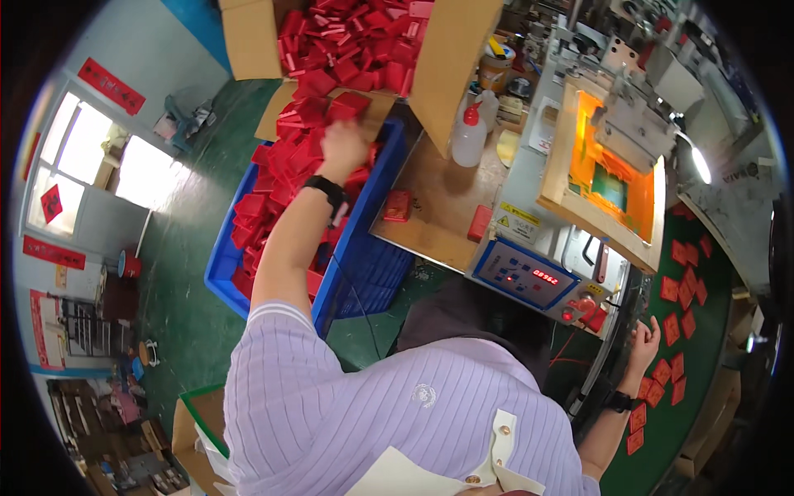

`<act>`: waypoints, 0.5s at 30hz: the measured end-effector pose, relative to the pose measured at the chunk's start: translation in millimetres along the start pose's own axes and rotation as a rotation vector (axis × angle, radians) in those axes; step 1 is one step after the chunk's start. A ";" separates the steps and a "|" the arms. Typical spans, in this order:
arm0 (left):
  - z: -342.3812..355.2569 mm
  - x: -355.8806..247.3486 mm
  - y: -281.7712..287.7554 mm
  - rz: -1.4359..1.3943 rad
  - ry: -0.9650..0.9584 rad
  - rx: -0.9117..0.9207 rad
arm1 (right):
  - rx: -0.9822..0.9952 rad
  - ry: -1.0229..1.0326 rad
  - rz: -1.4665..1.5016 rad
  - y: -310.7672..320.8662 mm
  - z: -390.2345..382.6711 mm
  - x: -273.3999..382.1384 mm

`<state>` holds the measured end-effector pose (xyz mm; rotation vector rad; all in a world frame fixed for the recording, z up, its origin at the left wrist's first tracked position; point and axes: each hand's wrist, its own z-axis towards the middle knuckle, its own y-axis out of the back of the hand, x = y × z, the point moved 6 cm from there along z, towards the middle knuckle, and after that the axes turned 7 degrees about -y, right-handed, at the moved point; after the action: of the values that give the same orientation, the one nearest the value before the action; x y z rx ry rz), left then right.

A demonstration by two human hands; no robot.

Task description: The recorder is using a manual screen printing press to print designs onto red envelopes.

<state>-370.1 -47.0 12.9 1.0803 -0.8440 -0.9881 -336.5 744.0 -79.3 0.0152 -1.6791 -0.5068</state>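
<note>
Our left hand is at the heaped red pieces, near the far right corner of the blue crate; its fingers are blurred and partly hidden, so we cannot tell whether they grip one. Our right hand, fingers loosely parted and seemingly empty, is near the left edge of the green belt. We judge that dragging at this loose heap could tip pieces over the crate's rim, and a careless right wrist could nudge the flat red pieces lying there. Their markings are too small to read; the cardboard box is cut off above.
</note>
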 end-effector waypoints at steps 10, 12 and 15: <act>-4.6 78.6 -29.2 0.030 0.077 0.079 | 0.013 0.201 -0.144 -21.2 26.2 78.6; -6.3 68.2 -8.0 -0.071 0.103 -0.041 | 0.031 0.254 -0.165 -44.1 30.2 120.8; -11.9 25.8 54.5 -0.169 0.132 -0.135 | 0.225 0.339 -0.126 -85.2 39.4 178.0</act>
<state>-338.3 -58.8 64.2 1.1008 -0.5776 -1.0857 -429.5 627.4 55.8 0.3546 -1.3989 -0.3817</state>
